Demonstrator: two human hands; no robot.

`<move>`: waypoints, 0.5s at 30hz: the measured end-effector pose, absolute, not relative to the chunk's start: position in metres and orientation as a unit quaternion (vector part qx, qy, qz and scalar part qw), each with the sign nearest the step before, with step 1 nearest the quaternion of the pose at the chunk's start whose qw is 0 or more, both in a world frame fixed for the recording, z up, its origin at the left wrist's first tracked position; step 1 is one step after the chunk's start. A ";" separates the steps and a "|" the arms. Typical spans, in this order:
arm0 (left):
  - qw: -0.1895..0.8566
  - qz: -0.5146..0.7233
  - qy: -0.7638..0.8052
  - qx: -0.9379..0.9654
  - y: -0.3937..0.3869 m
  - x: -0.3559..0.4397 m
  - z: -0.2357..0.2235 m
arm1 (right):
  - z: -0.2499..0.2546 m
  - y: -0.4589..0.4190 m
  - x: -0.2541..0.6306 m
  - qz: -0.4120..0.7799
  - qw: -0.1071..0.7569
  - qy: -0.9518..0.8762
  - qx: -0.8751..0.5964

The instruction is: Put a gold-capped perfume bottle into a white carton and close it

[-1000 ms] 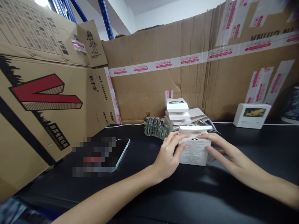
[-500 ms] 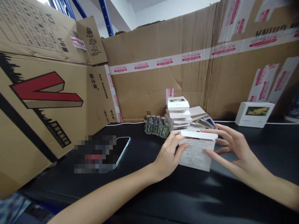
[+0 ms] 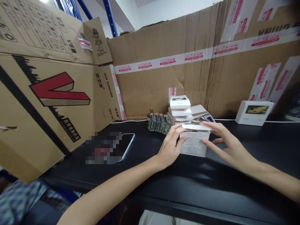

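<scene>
A small white printed carton [image 3: 194,144] stands on the black table, its top flap tilted up over a dark gap. My left hand [image 3: 172,142] grips the carton's left side, thumb on the printed front and fingers behind. At its right side, my right hand [image 3: 223,143] has thumb and fingers apart, the thumb at the front's right edge and the index finger at the flap. Right behind the carton is a stack of flat white boxes [image 3: 180,103]. Several small glass bottles with silver caps [image 3: 159,123] form a cluster left of that stack.
A phone [image 3: 126,147], partly blurred out, lies on the table [image 3: 145,178] at left. One white box with a yellow flower picture [image 3: 254,113] stands at the back right. Large cardboard sheets [image 3: 150,84] wall the back and left side. A white cable runs along the back.
My right hand has come closer to the carton, its index finger now at the flap. The flap sits lower. The camera view has shifted slightly; the left hand keeps its grip.
</scene>
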State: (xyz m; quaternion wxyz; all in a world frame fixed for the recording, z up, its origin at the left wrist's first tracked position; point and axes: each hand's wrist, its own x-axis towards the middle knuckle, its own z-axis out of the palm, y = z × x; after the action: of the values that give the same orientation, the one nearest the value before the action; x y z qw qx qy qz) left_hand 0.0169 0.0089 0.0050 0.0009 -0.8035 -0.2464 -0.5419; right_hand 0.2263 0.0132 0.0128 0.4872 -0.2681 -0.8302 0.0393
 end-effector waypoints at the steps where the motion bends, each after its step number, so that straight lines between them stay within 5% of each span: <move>1: 0.015 -0.538 -0.246 -0.806 0.009 0.017 0.005 | 0.014 0.013 0.227 0.041 0.481 -0.833 -0.270; 9: 0.169 -0.513 -0.257 -0.802 0.011 0.008 0.006 | 0.017 0.016 0.226 0.040 0.451 -0.846 -0.281; 15: 0.165 -0.691 -0.224 -0.667 -0.002 -0.003 0.050 | 0.039 0.009 0.242 -0.074 0.544 -0.788 -0.280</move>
State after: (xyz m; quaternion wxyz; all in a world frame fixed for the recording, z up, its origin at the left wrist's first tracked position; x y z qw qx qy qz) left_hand -0.0026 -0.0024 0.0500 0.1650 -0.6672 -0.2236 -0.6911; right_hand 0.2420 0.0091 0.0388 0.5440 -0.2796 -0.7877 -0.0736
